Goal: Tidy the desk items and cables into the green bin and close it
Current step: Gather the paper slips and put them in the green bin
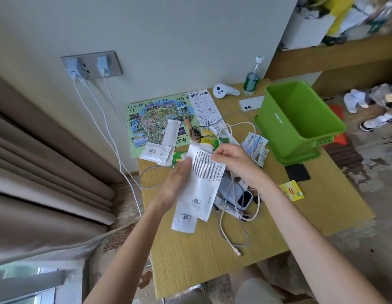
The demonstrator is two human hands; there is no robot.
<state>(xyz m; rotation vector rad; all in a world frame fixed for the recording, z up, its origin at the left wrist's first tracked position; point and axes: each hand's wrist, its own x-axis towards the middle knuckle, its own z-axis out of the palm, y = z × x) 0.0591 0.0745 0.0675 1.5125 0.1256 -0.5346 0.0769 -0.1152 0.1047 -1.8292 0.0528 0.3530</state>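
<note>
Two hands (177, 183) (232, 161) hold two white packets (199, 189) near one green bin (276, 119).

Your one head-worn wide-angle view looks forward and steeply down onto the desk (190, 260) from close above, catching the wall (168, 29) beyond and floor (366, 216) at right.

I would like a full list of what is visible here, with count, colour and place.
bin: one, green, open, far right of desk
bottle: one, clear with green label, far edge
controller: one, white, far edge
phone: one, white, beside bin
map: one, green, far left
cables: several, white and grey, centre
tea bag: one, yellow, right side
held packets: seemingly two, white, above centre
left hand: fingers straight against held packets
right hand: fingers pinch their top
</note>
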